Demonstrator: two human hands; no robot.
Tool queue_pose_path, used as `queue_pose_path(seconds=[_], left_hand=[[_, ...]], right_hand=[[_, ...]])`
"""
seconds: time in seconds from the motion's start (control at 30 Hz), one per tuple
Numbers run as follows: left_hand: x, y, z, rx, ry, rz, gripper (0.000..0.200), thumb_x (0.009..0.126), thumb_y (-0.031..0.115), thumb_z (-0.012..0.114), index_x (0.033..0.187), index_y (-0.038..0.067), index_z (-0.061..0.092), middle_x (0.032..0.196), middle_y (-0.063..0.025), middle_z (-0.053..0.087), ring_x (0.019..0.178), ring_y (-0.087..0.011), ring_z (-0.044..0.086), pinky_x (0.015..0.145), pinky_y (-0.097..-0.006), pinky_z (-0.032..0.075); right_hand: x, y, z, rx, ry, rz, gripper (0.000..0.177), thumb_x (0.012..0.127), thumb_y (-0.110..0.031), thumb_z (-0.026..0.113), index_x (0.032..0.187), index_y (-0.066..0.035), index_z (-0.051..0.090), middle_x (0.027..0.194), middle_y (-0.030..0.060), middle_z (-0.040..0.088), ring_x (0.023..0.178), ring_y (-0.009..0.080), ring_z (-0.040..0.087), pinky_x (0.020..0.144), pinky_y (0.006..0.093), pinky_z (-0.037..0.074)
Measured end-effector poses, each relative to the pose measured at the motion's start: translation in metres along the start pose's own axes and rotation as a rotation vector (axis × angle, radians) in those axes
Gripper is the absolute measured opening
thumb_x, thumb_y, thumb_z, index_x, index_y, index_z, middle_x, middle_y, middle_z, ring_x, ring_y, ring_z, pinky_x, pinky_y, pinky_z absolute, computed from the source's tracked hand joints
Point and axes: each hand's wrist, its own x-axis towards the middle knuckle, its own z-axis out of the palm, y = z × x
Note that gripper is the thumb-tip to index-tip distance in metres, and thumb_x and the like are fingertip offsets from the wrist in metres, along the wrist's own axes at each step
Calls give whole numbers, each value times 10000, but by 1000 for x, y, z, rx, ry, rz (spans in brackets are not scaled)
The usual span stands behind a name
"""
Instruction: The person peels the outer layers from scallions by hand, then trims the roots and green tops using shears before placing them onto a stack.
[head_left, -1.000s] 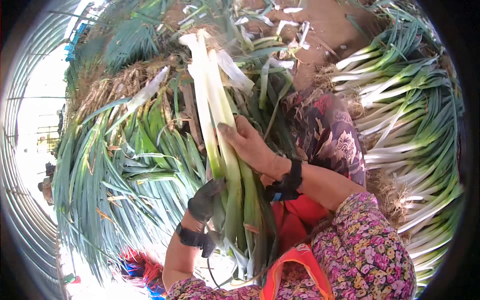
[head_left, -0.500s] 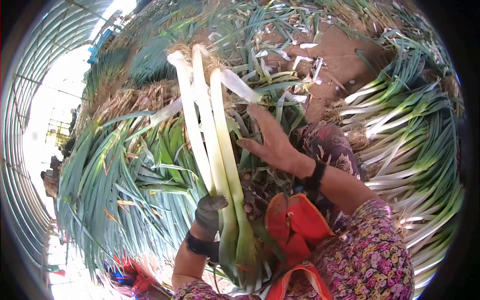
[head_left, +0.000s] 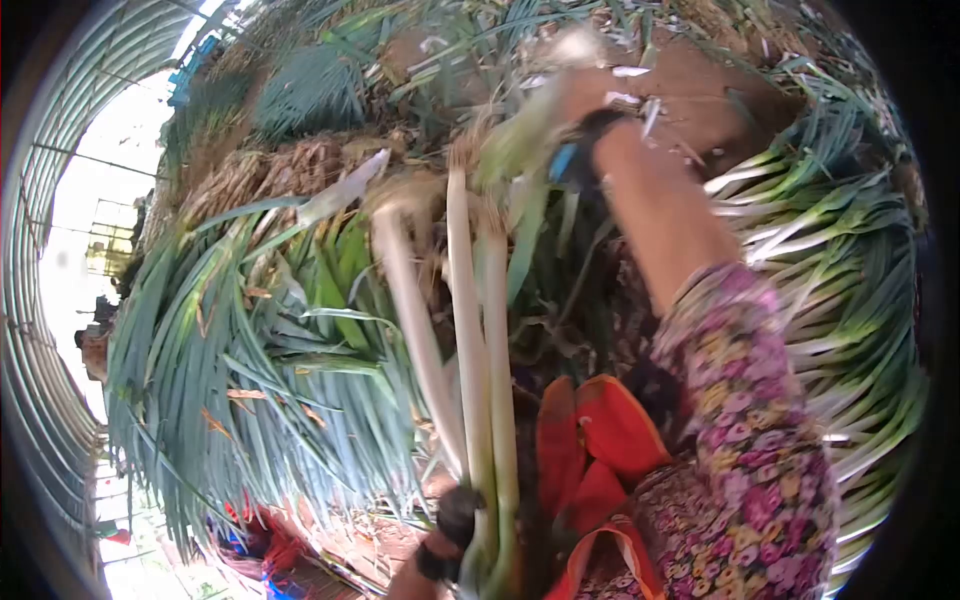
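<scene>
My left hand (head_left: pixel 459 512), in a dark glove, is wrapped round three long green onions (head_left: pixel 466 330) low in the middle. Their white shanks point up and away from me, with the rooty ends on top. One shank leans apart to the left. Stretched out past the roots, my bare right hand (head_left: pixel 584 88) is smeared by motion, with a dark band at its wrist. A blurred pale green leaf strip (head_left: pixel 522 138) overlaps the area just left of that hand. Whether the fingers grip it, I cannot tell.
A large heap of green onions (head_left: pixel 270 370) lies on the left, roots away from me. White-shanked onions (head_left: pixel 840 270) are laid in a row on the right. Peeled scraps (head_left: pixel 630 72) litter the brown ground (head_left: pixel 690 100). Red cloth (head_left: pixel 615 430) lies by my lap.
My right hand has swung forward and up, away from beside the shanks. My left hand has moved down and slightly right with the green onions, and one shank now splays left.
</scene>
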Motion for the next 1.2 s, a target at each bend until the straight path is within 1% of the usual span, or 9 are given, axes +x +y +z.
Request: queue_pose_path(seconds=[0.2, 0.27, 0.33, 0.4, 0.63, 0.83, 1.0, 1.1, 1.2], left_hand=[[-13, -12, -3, -221, 36, 81, 529, 640, 161, 616, 1106, -61, 500, 870, -230, 614, 719, -366, 633, 642, -462, 544], [-1, -2, -2, -250, 15, 124, 519, 640, 163, 612, 1096, -61, 506, 865, -230, 614, 715, -366, 633, 636, -462, 544], [4, 6, -5, -247, 41, 175, 488, 642, 173, 596, 1068, -55, 521, 844, -230, 608, 699, -367, 628, 612, -464, 542], [4, 6, 1, -208, 76, 253, 472, 644, 185, 582, 1050, -50, 533, 820, -233, 602, 679, -370, 621, 588, -465, 539], [-3, -5, 10, 124, 240, 173, 459, 773, 171, 596, 1161, -50, 490, 956, -220, 608, 845, -326, 631, 733, -407, 543], [7, 3, 47, 221, 178, -2, 408, 780, 178, 631, 1118, -22, 522, 908, -164, 637, 812, -276, 646, 718, -375, 544], [5, 7, 59, 273, 233, -19, 361, 789, 153, 633, 1089, -23, 533, 893, -164, 643, 774, -269, 650, 692, -378, 547], [3, 12, 54, 171, 177, -76, 309, 818, 185, 606, 1044, -23, 567, 878, -162, 642, 763, -269, 656, 670, -369, 553], [-20, -7, 22, 562, 203, 262, 347, 840, 215, 559, 1082, -33, 550, 919, -206, 638, 815, -299, 657, 690, -380, 558]], right_hand=[[36, 112, 35, 663, 26, 414, 436, 801, -481, 611, 826, -50, 667, 746, 101, 668, 601, 213, 640, 565, 348, 522], [-14, 40, 14, 781, -199, -131, 353, 818, -389, 616, 948, -63, 656, 955, 142, 659, 871, 288, 634, 751, 386, 501], [-65, 3, -27, 551, -395, -484, 882, 746, -451, 680, 1435, -156, 217, 1277, 175, 507, 1087, 308, 545, 924, 377, 433], [-100, -35, -47, 198, -410, -394, 926, 716, -368, 723, 1428, -84, 204, 1335, 220, 431, 1164, 349, 493, 953, 384, 418], [-126, -94, -109, 1188, -82, -481, 892, 775, -479, 662, 1379, 47, 269, 1318, 286, 415, 1219, 367, 442, 1000, 397, 376], [-110, -124, -150, 888, -333, -522, 883, 772, -556, 627, 1413, -62, 275, 1365, 244, 389, 1251, 349, 410, 1028, 441, 338], [-109, -128, -161, 176, -132, -835, 178, 789, -191, 535, 694, -86, 644, 732, 102, 641, 735, 300, 633, 763, 455, 436], [-79, -96, -94, 5, 243, -653, 116, 761, -127, 540, 730, -87, 645, 768, 132, 634, 763, 291, 634, 674, 431, 474], [-26, 20, -50, -61, -36, -334, 238, 833, -190, 527, 1033, -132, 642, 940, 148, 637, 839, 313, 632, 742, 420, 490]])
